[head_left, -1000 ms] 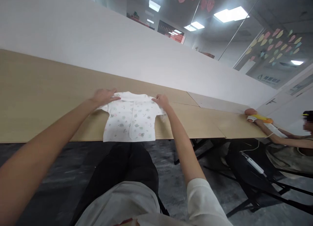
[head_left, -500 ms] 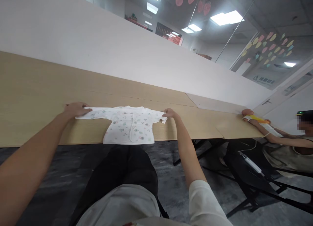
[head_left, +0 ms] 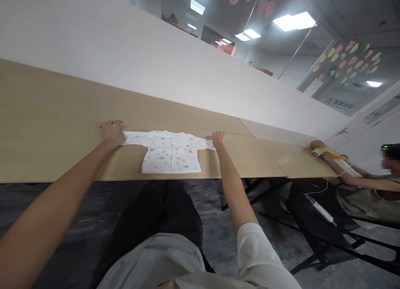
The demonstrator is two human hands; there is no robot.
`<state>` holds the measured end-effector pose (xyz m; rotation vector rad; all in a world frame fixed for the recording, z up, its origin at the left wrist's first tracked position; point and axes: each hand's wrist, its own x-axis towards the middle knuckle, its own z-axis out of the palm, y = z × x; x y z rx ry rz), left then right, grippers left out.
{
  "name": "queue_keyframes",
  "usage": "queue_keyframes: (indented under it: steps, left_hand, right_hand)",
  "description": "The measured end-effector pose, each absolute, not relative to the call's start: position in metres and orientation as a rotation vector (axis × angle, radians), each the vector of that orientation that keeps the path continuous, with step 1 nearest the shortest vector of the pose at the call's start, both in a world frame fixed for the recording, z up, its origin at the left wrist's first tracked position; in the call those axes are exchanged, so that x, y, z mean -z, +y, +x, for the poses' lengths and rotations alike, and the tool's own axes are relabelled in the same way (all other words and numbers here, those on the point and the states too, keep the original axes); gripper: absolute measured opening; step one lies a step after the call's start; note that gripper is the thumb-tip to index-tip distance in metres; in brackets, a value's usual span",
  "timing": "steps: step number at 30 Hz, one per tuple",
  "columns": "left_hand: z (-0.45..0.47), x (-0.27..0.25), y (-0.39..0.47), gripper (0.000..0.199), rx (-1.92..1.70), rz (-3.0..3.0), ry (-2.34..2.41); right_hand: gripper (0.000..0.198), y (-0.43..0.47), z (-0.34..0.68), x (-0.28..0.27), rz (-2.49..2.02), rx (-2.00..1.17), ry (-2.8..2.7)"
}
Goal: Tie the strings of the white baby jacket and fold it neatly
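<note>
A small white baby shirt (head_left: pixel 171 153) with a pale printed pattern lies front side up on the wooden table (head_left: pixel 62 110), its sleeves stretched out to both sides. At the end of the left-hand sleeve, my left hand (head_left: pixel 111 133) is closed over the cuff; its fingers are slightly blurred. My right hand (head_left: pixel 218 139) grips the opposite cuff with curled fingers, which hide the sleeve's end. The shirt's hem lies just inside the table's near edge.
A white wall (head_left: pixel 156 76) runs behind the table, with glass above. At the far right, another person (head_left: pixel 378 185) handles a doll (head_left: pixel 325 150) in yellow and white. Black folding chairs (head_left: pixel 325 235) stand there, one with a white power strip (head_left: pixel 321 210).
The shirt has shifted away from the table's near edge, so its hem no longer overhangs. My left hand has moved inward and forward; my right hand has moved slightly forward over the cuff.
</note>
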<state>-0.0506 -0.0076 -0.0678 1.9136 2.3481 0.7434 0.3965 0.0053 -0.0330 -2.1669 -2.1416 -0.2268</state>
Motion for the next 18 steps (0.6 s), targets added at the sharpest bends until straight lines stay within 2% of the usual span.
queue_keyframes:
  steps: [5, 9, 13, 18]
  left_hand:
    - [0.041, 0.069, 0.003, 0.048, -0.795, 2.045, 1.918]
    - [0.116, 0.088, 0.005, 0.04, -0.717, 2.092, 1.788]
    - [0.135, 0.103, 0.004, 0.043, -0.749, 2.063, 1.858]
    - [0.13, 0.107, 0.008, 0.042, -0.79, 2.034, 1.966]
  right_hand:
    - [0.038, 0.006, 0.316, 0.043, -2.082, 0.21, -2.24]
    - [0.029, 0.008, 0.247, 0.068, -1.831, 0.006, -2.293]
    - [0.032, 0.01, 0.228, 0.09, -1.81, -0.15, -2.156]
    - [0.034, 0.013, 0.234, 0.103, -1.743, -0.195, -2.038]
